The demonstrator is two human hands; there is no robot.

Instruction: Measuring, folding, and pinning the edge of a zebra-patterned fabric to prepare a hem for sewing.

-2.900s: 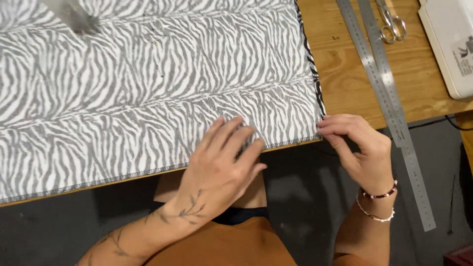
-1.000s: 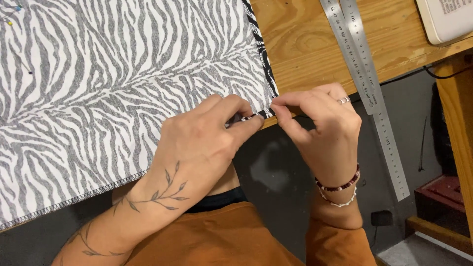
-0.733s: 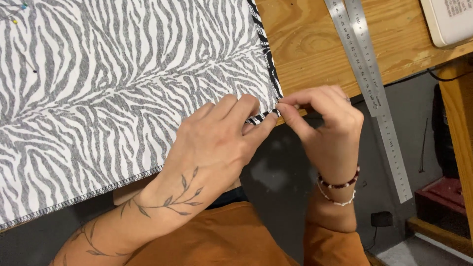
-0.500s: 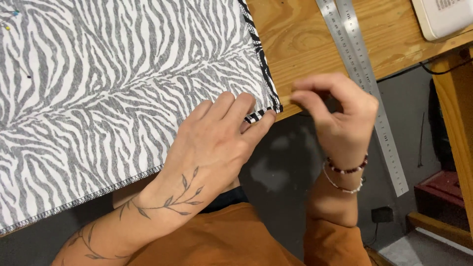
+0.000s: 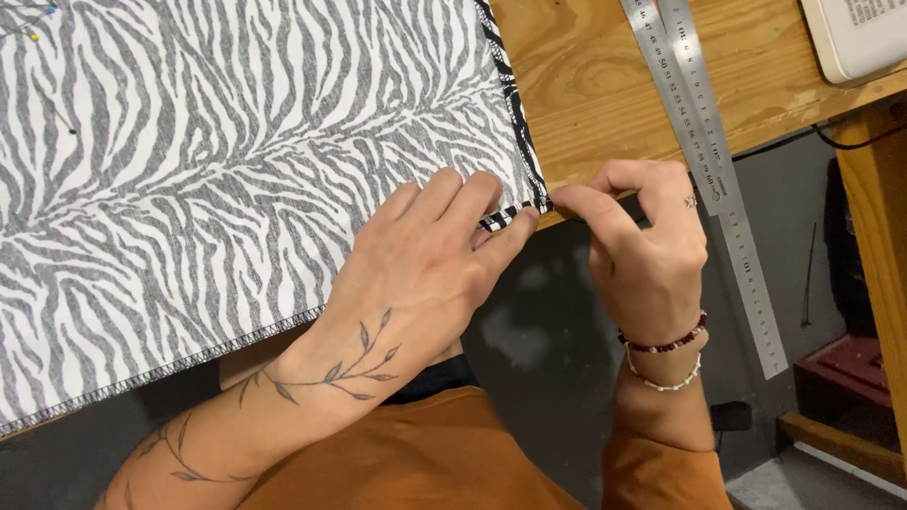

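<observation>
Pressing my left hand (image 5: 425,255) flat on zebra-print fabric (image 5: 236,161), right hand (image 5: 642,241) pinching its near-right corner (image 5: 529,203); corner fold unfinished, I judge.

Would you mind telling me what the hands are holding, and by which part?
The left hand presses the zebra-print fabric near its folded corner; the right hand pinches that corner at the table edge.
</observation>
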